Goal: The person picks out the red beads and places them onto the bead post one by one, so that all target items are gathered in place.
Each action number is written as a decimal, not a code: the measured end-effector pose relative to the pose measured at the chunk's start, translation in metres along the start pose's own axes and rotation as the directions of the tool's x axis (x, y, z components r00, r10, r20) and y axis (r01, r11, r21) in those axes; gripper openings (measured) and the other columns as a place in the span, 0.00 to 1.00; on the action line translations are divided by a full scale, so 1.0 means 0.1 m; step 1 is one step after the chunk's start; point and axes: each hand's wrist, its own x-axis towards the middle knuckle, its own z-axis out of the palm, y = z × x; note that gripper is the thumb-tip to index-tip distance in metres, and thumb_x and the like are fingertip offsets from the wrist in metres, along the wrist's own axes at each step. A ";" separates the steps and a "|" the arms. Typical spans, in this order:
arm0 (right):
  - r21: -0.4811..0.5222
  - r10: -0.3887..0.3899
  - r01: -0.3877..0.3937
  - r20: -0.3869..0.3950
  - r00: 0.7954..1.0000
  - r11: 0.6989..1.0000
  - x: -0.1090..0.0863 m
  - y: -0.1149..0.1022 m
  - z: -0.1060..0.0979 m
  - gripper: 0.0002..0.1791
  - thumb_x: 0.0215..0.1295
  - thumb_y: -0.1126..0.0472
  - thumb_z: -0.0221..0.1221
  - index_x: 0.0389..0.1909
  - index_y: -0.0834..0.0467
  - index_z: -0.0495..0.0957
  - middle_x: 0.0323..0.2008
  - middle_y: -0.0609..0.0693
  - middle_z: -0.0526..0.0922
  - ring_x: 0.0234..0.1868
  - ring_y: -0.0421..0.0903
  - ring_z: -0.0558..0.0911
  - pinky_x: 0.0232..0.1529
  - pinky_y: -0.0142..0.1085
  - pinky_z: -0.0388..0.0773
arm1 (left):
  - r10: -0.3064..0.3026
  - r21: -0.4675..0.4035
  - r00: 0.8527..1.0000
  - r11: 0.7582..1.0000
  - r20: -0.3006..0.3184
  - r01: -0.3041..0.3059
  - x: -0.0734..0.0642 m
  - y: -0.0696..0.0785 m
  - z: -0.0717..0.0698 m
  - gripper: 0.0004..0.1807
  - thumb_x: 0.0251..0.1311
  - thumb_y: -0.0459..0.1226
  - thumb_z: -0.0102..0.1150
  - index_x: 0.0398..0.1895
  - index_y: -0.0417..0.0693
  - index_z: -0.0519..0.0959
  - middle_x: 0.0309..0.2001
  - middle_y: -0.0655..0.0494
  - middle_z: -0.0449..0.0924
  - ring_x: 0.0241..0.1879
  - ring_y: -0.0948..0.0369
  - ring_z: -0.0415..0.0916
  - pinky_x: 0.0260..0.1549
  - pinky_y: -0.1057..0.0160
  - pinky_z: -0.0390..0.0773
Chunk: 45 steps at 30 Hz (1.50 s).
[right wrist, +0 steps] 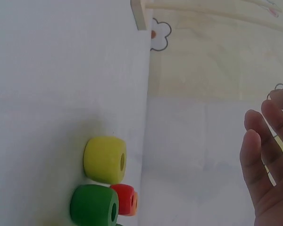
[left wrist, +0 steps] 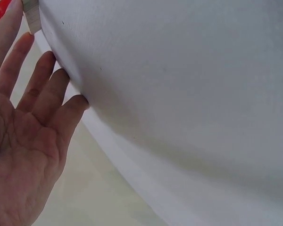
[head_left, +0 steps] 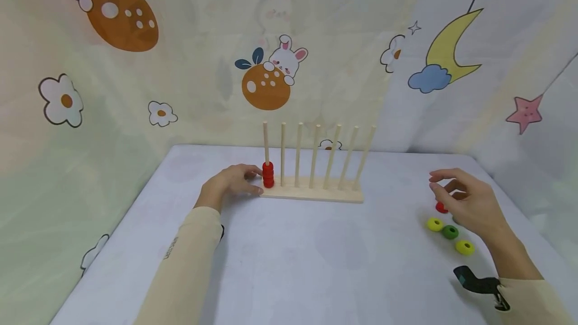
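A wooden peg rack (head_left: 311, 194) with several upright dowels stands toward the back of the table. Red beads (head_left: 268, 175) are stacked on its leftmost dowel. My left hand (head_left: 232, 180) touches the rack's left end, thumb at the front corner and fingers behind; in the left wrist view its fingers extend loosely. Over at the right, my right hand (head_left: 471, 202) hovers above loose beads with relaxed, slightly bent fingers and nothing between them. Below it lie a red bead (head_left: 441, 207), a green bead (right wrist: 94, 205) and yellow beads (head_left: 435, 224), one more bead partly hidden by the hand.
The white-covered table (head_left: 316, 265) ends at a back edge just behind the rack. A patterned fabric curtain (head_left: 203, 64) hangs behind and along the sides. A black strap device (head_left: 478, 282) sits at the right wrist.
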 end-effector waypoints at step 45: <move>-0.204 0.233 -0.220 0.039 0.972 0.954 -0.43 0.49 -0.39 0.22 0.68 0.67 0.66 0.62 0.61 0.76 0.49 0.63 0.81 0.31 0.19 0.71 0.25 0.20 0.75 | -0.006 -0.033 1.000 0.999 -0.002 0.006 -0.04 0.02 0.02 0.32 0.61 0.47 0.71 0.69 0.63 0.74 0.70 0.49 0.71 0.71 0.48 0.64 0.68 0.36 0.66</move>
